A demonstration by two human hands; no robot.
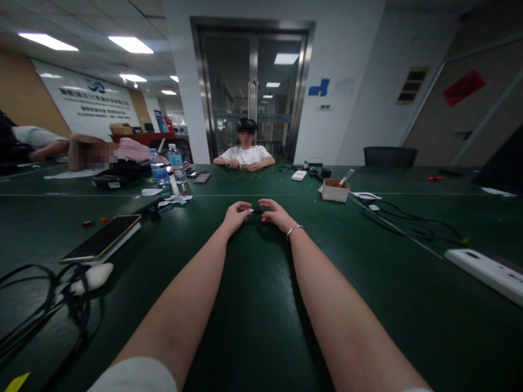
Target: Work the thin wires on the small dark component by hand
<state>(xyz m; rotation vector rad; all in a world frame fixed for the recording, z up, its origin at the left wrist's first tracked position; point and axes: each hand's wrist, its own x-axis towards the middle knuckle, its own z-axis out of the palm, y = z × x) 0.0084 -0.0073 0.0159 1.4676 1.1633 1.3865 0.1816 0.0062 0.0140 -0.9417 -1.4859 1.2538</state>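
Small black pale-tipped stick (257,210) was between left hand (236,218) and right hand (281,215), short of the dark green desk's (255,305) far edge — probably light, stiff, easiest by its ends. Couldn't tell if either grip pinched.

Open bench (257,305) stretches between two forearms, closed at the far end by the left hand (237,216), right hand (278,215) and a small black object (257,209). A phone (102,238) and tangled cables (79,307) obstruct the left; a power strip (484,268) blocks the right.
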